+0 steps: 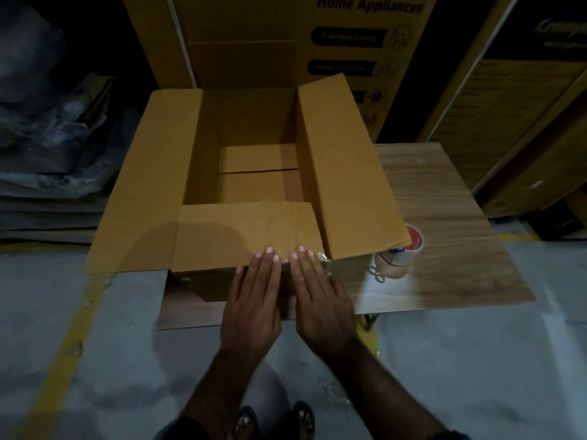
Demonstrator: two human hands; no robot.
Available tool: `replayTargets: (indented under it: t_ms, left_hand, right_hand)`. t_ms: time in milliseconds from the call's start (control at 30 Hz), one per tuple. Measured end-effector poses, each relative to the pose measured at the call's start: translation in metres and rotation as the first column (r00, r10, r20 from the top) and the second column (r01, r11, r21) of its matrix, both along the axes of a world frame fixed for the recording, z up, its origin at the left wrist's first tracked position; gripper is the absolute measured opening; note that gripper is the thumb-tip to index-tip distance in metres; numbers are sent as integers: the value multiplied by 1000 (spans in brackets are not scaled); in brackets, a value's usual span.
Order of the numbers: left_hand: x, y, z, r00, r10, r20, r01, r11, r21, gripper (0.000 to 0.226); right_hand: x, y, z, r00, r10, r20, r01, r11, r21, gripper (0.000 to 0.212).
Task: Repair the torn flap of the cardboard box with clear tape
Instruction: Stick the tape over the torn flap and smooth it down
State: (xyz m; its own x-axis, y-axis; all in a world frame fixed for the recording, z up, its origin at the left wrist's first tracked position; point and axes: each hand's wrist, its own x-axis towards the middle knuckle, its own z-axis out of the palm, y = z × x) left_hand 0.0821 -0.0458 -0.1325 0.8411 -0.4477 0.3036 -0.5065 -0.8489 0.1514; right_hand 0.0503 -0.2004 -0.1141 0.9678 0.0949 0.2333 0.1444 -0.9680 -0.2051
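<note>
Open cardboard box (254, 160) right ahead of both hands, sitting on wood-grain board (444, 217) w/ all four flaps spread. Near flap (241, 236), the one closest to hands, folded outward & down over box edge; vertical seam/crease on it just beyond right fingertips, glossy clear tape (317, 257) showing along flap's front edge under & beside right fingers. Extent of tear itself: can't tell, too dim.

Left hand (254, 300) flat, fingers straight & together, pressing palm-down on flap edge & box front wall. Right hand (320, 300) same: flat, fingers straight, pressing just beside left, narrow gap btwn the two. Neither gripping anything; fingertips of both reaching onto flap top.

Left long flap (143, 198) spread out beyond & left of left hand; right long flap (346, 173) angled up beyond & right of right hand. Far flap standing against tall carton behind.

Tape roll (409, 246), red core, on board right of right hand, partly tucked under corner of right long flap; second brownish roll (392, 265) touching it on near side. Small ring-shaped thing beside rolls, blurry, can't ID.

Beyond box: tall printed carton (317, 42) reading "Home Appliances". More cartons (514, 106) far right. Crumpled plastic sheeting (47, 122) & stacked flat sheets far left of left hand. Grey floor (476, 360) w/ yellow line (63, 344) below left; sandalled feet (273, 420) near bottom edge btwn forearms.
</note>
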Motion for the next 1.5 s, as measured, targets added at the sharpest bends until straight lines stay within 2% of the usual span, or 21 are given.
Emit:
replayTargets:
  t_ms: [100, 267, 433, 500, 600, 700, 767, 867, 1033, 1267, 1400, 1500]
  left_hand:
    - [1, 6, -4, 1000, 5, 13, -6, 1000, 28, 97]
    - [0, 10, 0, 1000, -4, -3, 4, 997, 72, 80]
    - [-9, 15, 20, 997, 54, -50, -50, 997, 64, 94]
    - [-13, 7, 32, 997, 49, -61, -45, 996, 73, 97]
    - [-7, -6, 37, 998, 35, -58, -25, 984, 177, 90]
    - [5, -4, 35, 996, 33, -78, -17, 980, 199, 87]
    - [7, 2, 32, 995, 7, -100, 14, 977, 214, 93]
    - [3, 8, 32, 993, 1, -115, 22, 980, 196, 103]
    - [4, 19, 34, 995, -20, -100, 36, 985, 169, 101]
    - [1, 27, 31, 997, -48, -58, 57, 986, 157, 103]
    - [0, 36, 38, 998, 54, -32, -51, 993, 110, 90]
    - [8, 31, 42, 999, 1, 50, -3, 998, 59, 68]
  right_hand:
    - [-2, -2, 3, 999, -41, -26, 41, 999, -2, 71]
    - [-7, -7, 7, 993, -96, -70, 96, 995, -4, 73]
    - [-9, -2, 22, 988, -140, -68, 144, 988, 63, 76]
    - [-7, 9, 29, 991, -117, -72, 121, 991, 63, 72]
    - [2, 24, 32, 996, -10, -84, 10, 1000, -3, 68]
    - [12, 21, 33, 994, -13, -104, 9, 999, -41, 69]
    - [9, 18, 33, 992, -10, -126, 4, 999, -52, 73]
    - [2, 16, 30, 985, -40, -167, 32, 998, -51, 75]
    - [0, 10, 29, 985, -91, -147, 79, 993, -84, 74]
    - [-7, -8, 23, 984, -129, -120, 118, 989, -89, 86]
    - [-4, 1, 30, 986, -155, -64, 155, 988, -6, 74]
    - [5, 4, 42, 988, -39, 146, 40, 999, 2, 49]
